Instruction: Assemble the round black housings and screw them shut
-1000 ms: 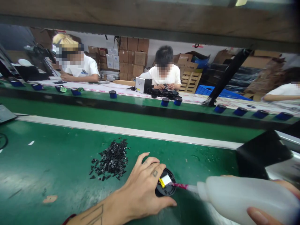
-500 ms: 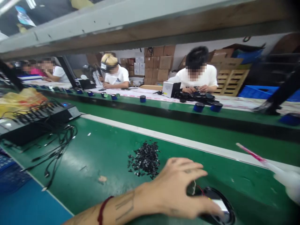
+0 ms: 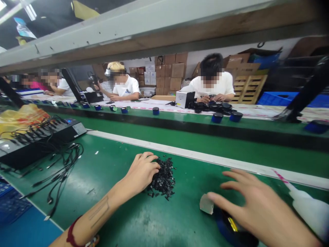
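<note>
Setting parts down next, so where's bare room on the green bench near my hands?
Bare green mat lies between the black plastic pieces and your right hand, and between the cable bundle and your left hand. Crowded: around the right hand, with the dark round unit and white squeeze bottle.

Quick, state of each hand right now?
Left hand: curled against the pile of black plastic pieces; cannot tell if holding any.
Right hand: open, holding nothing, over a dark round housing.

Tangled black cables (image 3: 65, 161) on green workbench (image 3: 108, 164)
</note>
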Available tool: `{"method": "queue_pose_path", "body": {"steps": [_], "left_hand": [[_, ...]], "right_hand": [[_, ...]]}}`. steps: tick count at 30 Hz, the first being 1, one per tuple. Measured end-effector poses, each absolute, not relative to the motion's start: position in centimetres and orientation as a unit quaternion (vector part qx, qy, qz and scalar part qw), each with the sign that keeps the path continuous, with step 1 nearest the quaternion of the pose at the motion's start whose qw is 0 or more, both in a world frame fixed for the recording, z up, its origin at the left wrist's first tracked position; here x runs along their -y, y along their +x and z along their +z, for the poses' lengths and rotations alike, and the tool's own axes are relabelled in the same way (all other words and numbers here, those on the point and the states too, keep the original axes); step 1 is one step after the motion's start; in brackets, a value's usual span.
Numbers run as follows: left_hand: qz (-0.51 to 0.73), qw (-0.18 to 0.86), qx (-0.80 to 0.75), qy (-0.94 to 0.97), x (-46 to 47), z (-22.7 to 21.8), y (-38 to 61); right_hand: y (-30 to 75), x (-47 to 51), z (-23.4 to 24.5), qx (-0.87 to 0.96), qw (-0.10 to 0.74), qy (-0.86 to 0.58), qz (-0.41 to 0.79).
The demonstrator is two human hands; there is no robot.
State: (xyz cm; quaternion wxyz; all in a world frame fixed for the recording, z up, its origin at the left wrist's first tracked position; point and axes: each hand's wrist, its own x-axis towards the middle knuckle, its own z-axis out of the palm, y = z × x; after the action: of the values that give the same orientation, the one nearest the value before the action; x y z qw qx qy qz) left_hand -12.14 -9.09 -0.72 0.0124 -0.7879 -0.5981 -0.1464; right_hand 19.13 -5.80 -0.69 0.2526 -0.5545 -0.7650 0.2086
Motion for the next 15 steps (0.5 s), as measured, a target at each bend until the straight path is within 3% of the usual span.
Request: {"method": "queue_pose_path", "body": {"steps": [2,4,10,15], "left_hand": [[-0.15,0.019,0.597,-0.788,9.0,-1.0,-12.2],[-0.161,0.023,0.596,-0.787,9.0,-1.2,-12.4],[-0.232,0.017,0.581,-0.78,9.2,-0.6,-11.5],[-0.305,-0.042,0.553,-0.774,9.4,0.9,-7.2]], "right_hand": [[16.4,5.5,-0.2,0.797,0.138,-0.541,0.233],[15.2,5.5,0.4,0.808,0.094,-0.519,0.263],[19.2,6.3,2.3,0.758,0.171,-0.489,0.396],[22.0,7.3,2.3,0.75,0.208,-0.478,0.408]]}}
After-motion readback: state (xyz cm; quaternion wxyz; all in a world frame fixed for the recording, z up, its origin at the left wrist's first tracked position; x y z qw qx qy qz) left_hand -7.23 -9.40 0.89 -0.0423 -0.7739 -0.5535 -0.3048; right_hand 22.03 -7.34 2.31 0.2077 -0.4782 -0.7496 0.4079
